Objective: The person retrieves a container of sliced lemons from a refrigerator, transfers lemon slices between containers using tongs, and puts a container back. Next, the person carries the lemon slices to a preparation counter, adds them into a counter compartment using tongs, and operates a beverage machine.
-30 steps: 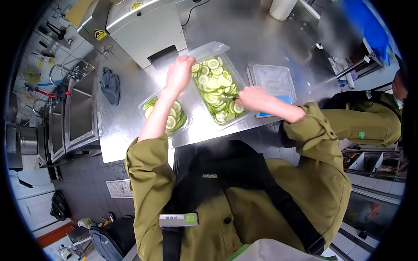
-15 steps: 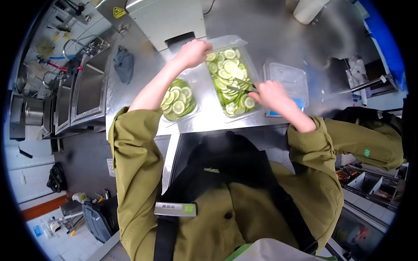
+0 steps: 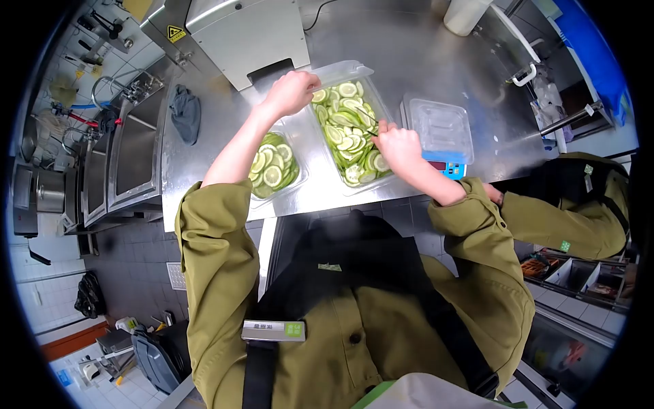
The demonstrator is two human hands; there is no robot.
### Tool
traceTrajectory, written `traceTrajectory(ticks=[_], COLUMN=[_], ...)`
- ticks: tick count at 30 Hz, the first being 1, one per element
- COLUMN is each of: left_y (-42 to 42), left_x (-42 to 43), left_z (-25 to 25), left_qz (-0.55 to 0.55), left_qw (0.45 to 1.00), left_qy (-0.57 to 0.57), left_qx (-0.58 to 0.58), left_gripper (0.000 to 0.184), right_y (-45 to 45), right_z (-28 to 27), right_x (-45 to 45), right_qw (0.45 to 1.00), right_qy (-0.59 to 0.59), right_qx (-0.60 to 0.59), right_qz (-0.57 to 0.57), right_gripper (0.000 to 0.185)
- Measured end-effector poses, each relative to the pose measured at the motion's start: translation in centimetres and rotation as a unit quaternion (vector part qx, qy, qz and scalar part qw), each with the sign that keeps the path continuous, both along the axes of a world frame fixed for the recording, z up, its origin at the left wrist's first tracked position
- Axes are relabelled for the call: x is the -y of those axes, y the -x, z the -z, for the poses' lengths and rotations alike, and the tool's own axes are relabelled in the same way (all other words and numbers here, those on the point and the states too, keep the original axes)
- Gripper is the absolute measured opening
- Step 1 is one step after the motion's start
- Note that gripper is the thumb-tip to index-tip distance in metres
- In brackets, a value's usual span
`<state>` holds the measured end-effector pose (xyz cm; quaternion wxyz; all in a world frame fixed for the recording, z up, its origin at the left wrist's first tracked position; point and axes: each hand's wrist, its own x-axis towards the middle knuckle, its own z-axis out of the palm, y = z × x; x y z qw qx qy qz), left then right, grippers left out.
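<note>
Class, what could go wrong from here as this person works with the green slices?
1. The large container is heaped with slices, so the dark tool in the right hand might flick some out.
2. It sits near the front edge of the counter; a strong pull by the left hand at its rim could shift it over.
3. The right forearm looks close to the blue scale and might bump it.

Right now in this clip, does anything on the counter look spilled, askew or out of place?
Nothing serious stands out: the lime slices lie inside clear plastic containers. Slightly untidy are a crumpled grey-blue cloth on the steel counter near the sink, and a small white speck right of the clear tub, too small to identify.
</note>
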<state>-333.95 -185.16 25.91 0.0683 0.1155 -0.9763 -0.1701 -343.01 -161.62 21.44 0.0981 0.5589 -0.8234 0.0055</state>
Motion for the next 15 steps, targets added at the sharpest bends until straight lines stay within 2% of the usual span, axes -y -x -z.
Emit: traceTrajectory(ticks=[3,6,9,10,13,14,15], left_y=[0.2,0.3,0.5,0.4,0.4,0.4,0.2], left_x=[0.0,-0.3,-0.8,-1.0,-1.1,-1.2,-1.4], left_z=[0.2,0.1,0.0,-0.1,0.0,-0.1,-0.1], left_qz=[-0.003,-0.011,-0.01,-0.01,-0.004,-0.007,-0.011], left_qw=[1.0,1.0,1.0,1.0,1.0,1.0,1.0], left_qy=[0.001,0.001,0.003,0.006,0.018,0.017,0.015], left_qx=[-0.006,-0.005,0.009,0.008,-0.011,-0.014,-0.017], left_gripper=[0.025,0.024,0.027,0.026,0.024,0.023,0.023], right_y=[1.6,2.2,0.3,0.1,0.9,1.2,1.3], right_z=[2.0,3.4,1.3,1.4,1.7,1.7,1.6], right_x=[0.5,1.7,1.2,0.7,0.7,1.1,0.7], right_qw=[0.999,0.998,0.993,0.99,0.988,0.995,0.995], right_qy=[0.04,0.04,0.014,0.013,0.034,-0.009,0.013], right_qx=[-0.013,-0.025,-0.033,-0.029,-0.02,-0.003,0.003], right_qz=[0.002,-0.047,-0.111,-0.137,-0.148,-0.104,-0.099], right_gripper=[0.033,0.028,0.012,0.012,0.011,0.011,0.015])
